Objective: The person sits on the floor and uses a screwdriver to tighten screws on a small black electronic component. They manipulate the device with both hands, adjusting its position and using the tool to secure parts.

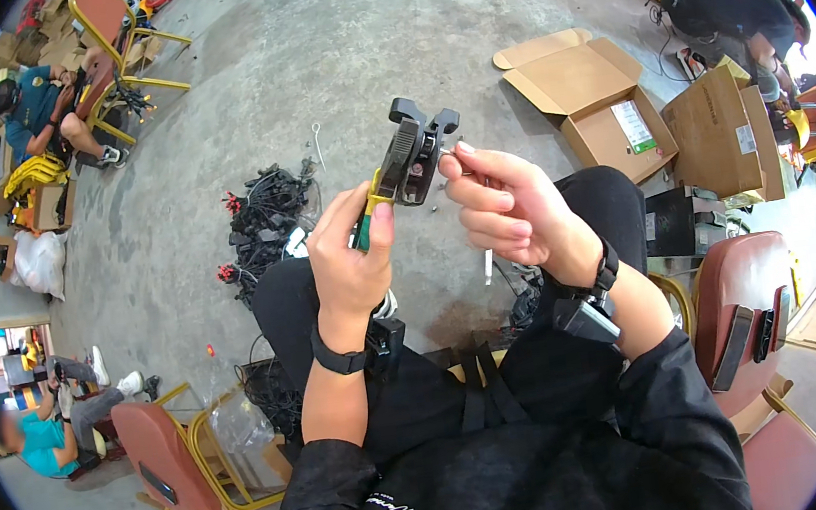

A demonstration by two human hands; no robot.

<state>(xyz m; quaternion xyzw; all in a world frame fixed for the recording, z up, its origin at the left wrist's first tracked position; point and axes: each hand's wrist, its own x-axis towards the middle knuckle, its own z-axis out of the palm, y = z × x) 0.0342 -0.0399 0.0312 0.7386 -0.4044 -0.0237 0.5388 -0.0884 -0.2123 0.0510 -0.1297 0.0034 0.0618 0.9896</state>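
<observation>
My left hand (340, 263) is wrapped round the lower end of a black clamp-like part (407, 159) with a yellow and green section (371, 209) by the palm. I hold it up over my lap, its two-pronged black head pointing away from me. My right hand (523, 204) is at the part's right side, thumb and index finger pinched against it. Whatever is between those fingertips is too small to make out. The other right fingers are curled. Both wrists wear black straps, and a small dark device (584, 318) hangs by the right one.
Black cables with red ends (268, 216) lie heaped on the floor left of my knee. An open cardboard box (574, 80) stands ahead right, beside another carton (711, 135). Brown chairs (749, 317) flank me. Other people (39, 111) sit at left; one person (733, 11) bends over at right.
</observation>
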